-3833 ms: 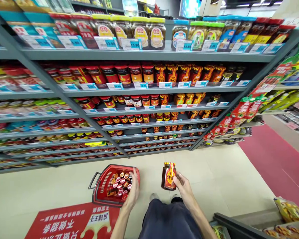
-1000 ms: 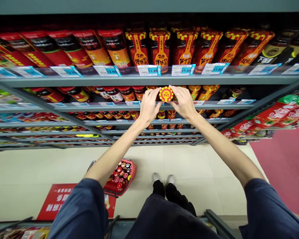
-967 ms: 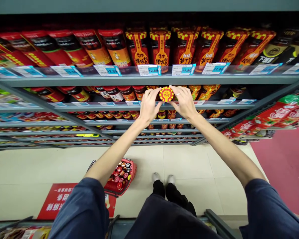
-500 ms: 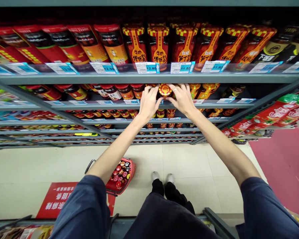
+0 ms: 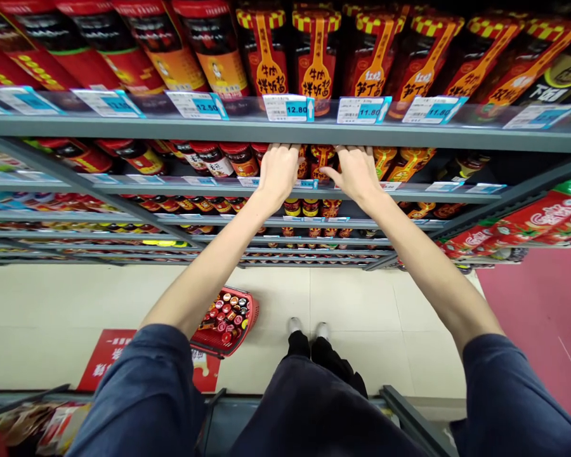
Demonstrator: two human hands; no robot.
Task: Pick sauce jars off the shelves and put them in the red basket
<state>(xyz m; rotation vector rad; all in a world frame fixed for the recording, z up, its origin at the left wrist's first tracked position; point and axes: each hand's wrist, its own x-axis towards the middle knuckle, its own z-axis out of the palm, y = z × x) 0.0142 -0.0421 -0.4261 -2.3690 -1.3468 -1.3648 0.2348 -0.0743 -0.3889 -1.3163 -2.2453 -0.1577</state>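
Note:
On the second shelf down stands a sauce jar [image 5: 322, 162] with a red and orange label, between my two hands. My left hand [image 5: 280, 171] is to its left, fingers stretched forward among the jars, tips hidden under the upper shelf's edge. Another orange-labelled jar [image 5: 302, 162] shows close beside my left thumb. To the right is my right hand [image 5: 358, 170], fingers reaching in under the same edge and thumb spread toward the middle jar. Both hands look open; whether the hidden fingertips touch jars, I cannot tell.
The upper shelf edge [image 5: 247, 131] runs just above my hands, with rows of jars and price tags over it. A red shopping basket [image 5: 253, 317] holding several jars stands on the floor at lower left. Red bagged goods [image 5: 518, 222] hang at the right.
The jar that was between my fingers at the shelf front, lid toward me, no longer shows there. My hands have parted and reach further in. The view has shifted.

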